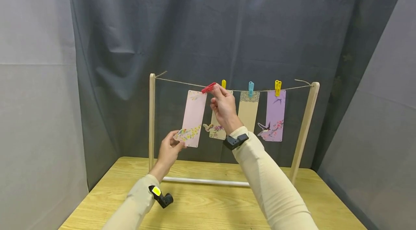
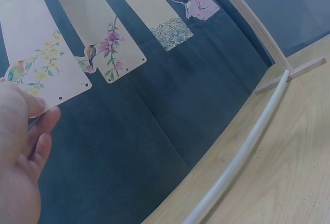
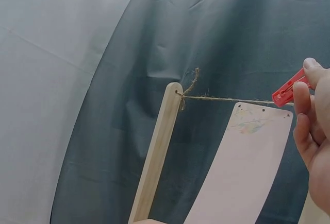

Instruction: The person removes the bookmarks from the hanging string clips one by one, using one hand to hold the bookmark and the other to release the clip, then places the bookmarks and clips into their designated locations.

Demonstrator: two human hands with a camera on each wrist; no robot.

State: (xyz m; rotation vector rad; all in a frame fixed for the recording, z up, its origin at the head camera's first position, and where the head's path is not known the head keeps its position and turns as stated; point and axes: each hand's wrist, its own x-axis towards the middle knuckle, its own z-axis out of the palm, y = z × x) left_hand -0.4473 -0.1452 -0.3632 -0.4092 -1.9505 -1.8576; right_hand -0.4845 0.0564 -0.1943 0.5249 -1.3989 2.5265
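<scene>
A pale pink bookmark card [image 1: 194, 116] with yellow flowers and a bird along its bottom hangs tilted at the left part of the twine [image 1: 178, 82]. My left hand [image 1: 169, 152] pinches its lower left edge between thumb and fingers. In my right hand [image 1: 225, 107], thumb and fingers pinch a red clothespin [image 1: 208, 88]. The clothespin slants down to the left, its tip right at the twine and the card's top right corner. In the right wrist view, the card's top edge [image 3: 263, 109] with small holes lies just under the twine.
Right of the pink card hang a cream flowered card [image 1: 217, 134] under a yellow clothespin [image 1: 223, 83], a tan lace-patterned card [image 1: 248, 111] under a blue one [image 1: 251, 89], and a purple card [image 1: 275, 114] under another yellow one. Wooden posts [image 1: 152, 121] and a white bar [image 1: 208, 181] frame the table [image 1: 195, 208].
</scene>
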